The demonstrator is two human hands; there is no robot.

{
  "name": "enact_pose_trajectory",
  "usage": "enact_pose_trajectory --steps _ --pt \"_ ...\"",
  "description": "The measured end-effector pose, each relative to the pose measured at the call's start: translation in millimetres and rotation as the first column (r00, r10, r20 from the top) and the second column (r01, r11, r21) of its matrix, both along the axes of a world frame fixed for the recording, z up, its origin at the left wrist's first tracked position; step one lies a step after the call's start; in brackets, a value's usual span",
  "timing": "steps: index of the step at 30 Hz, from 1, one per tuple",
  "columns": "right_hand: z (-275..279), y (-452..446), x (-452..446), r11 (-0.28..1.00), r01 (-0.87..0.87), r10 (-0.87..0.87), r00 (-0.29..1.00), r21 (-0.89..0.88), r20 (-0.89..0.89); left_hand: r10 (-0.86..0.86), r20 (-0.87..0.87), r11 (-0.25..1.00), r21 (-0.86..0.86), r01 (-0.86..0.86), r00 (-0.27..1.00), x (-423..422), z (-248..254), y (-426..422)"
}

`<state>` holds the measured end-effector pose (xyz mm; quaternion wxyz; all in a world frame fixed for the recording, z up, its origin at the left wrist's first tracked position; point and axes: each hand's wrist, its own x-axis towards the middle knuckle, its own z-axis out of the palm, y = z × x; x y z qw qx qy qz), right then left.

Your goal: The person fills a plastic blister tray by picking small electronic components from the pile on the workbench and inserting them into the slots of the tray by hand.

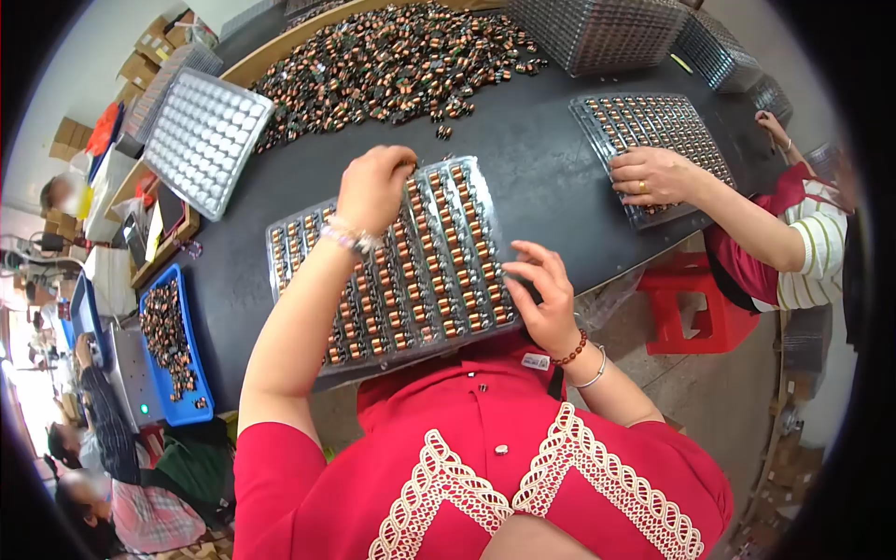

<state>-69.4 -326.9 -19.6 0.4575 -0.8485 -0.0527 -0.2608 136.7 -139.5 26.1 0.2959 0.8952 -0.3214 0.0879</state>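
Observation:
A clear plastic tray (420, 271) filled with rows of small copper-wound parts lies on the dark table in front of me. My left hand (375, 189) is over the tray's far edge, its fingers bent down and pressed together at the top rows; whatever is between the fingertips is hidden. At the tray's right edge is my right hand (544, 294), fingers apart and curved, with nothing visible in it. Beyond the tray spreads a large heap of the same copper-wound parts (373, 65), a few lying loose near its front.
A co-worker's hand (653, 175) rests on another filled tray (672, 131) at the right. An empty white tray (207, 131) leans at the left, above a blue bin (203, 397) of parts. Stacked trays (602, 33) stand at the back. A red stool (691, 303) is below.

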Motion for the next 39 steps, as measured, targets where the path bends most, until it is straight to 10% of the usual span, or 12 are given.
enact_pose_trajectory --steps 7,9,22,39 --pt "-27 3 -11 0.993 0.066 -0.064 0.998 -0.098 0.015 0.072 -0.533 0.988 -0.075 -0.132 0.843 -125 10 62" --pt "-30 7 -12 0.995 0.097 -0.097 0.995 -0.015 -0.007 -0.071 -0.232 0.997 -0.024 0.068 0.970 -145 -2 67" --pt "-33 11 -12 0.990 0.129 -0.128 0.991 0.049 -0.026 0.050 -0.132 0.987 0.157 -0.029 0.990 -167 -22 56" --pt "-35 10 -8 0.985 0.169 -0.169 0.986 0.030 -0.012 0.085 0.093 0.996 -0.041 -0.082 0.992 -177 -40 54"
